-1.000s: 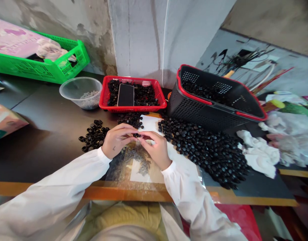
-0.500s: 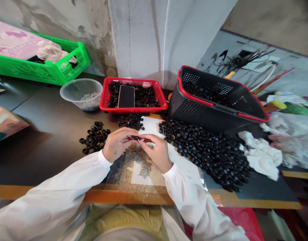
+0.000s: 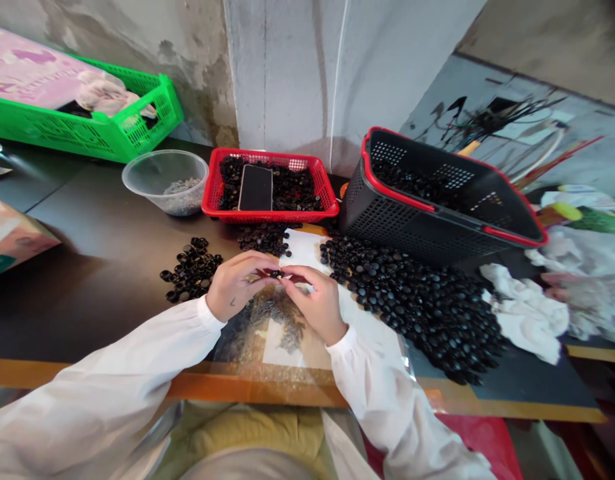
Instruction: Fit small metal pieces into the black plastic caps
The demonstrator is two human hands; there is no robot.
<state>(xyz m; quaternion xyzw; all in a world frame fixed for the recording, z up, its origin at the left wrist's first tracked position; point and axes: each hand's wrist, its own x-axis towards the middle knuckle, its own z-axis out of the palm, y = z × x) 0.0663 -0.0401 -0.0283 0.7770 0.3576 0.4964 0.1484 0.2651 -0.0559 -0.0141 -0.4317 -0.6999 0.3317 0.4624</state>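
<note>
My left hand (image 3: pixel 237 283) and my right hand (image 3: pixel 315 297) meet above the work spot, fingertips pinched round a small black round cap (image 3: pixel 276 273). Fingers cover most of the cap. Below them lies a scatter of small grey metal pieces (image 3: pixel 290 333), partly on a white sheet (image 3: pixel 272 350). A small pile of black caps (image 3: pixel 190 270) sits left of my left hand. A far larger heap of black caps (image 3: pixel 422 307) spreads to the right of my right hand. Another small group of black pieces (image 3: pixel 262 239) lies just beyond my fingers.
Behind stand a clear plastic bowl (image 3: pixel 137 190) of grey pieces, a red basket (image 3: pixel 222 215) with black pieces and a phone (image 3: pixel 256 188), and a tall black basket (image 3: pixel 402 223). A green crate (image 3: pixel 102 137) is at far left, crumpled white cloth (image 3: pixel 530 313) at right.
Both hands stay pinched at the cap, nearly in the same place. The whole view has shifted slightly; nothing else visibly moved.
</note>
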